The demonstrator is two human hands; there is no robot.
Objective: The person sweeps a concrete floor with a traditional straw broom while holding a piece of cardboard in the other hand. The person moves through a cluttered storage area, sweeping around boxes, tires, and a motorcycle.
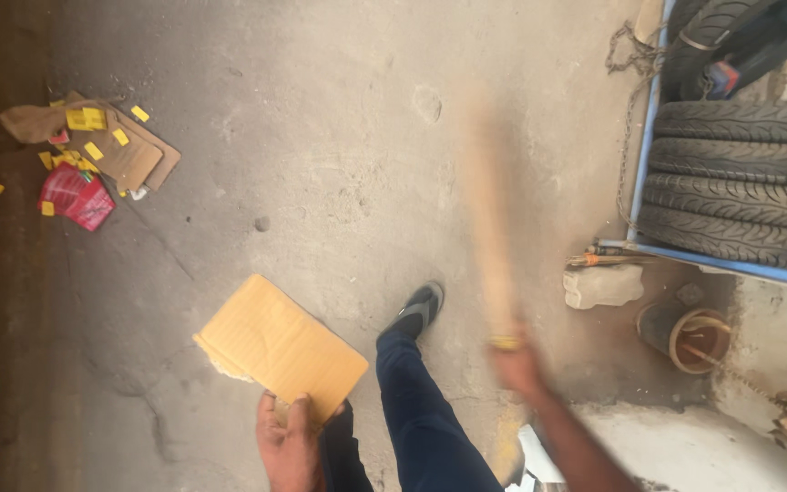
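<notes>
My left hand grips the near edge of a flat piece of yellow-brown cardboard, held level above the concrete floor. My right hand is closed around the lower end of a long pale wooden stick, which points away from me and is blurred by motion. Between the two hands my leg in dark blue trousers steps forward, ending in a black shoe.
A pile of litter lies far left: torn brown cardboard, small yellow scraps and a red wrapper. Stacked tyres stand on a blue frame at right, with a chain, a pale stone block and a small brown bucket below.
</notes>
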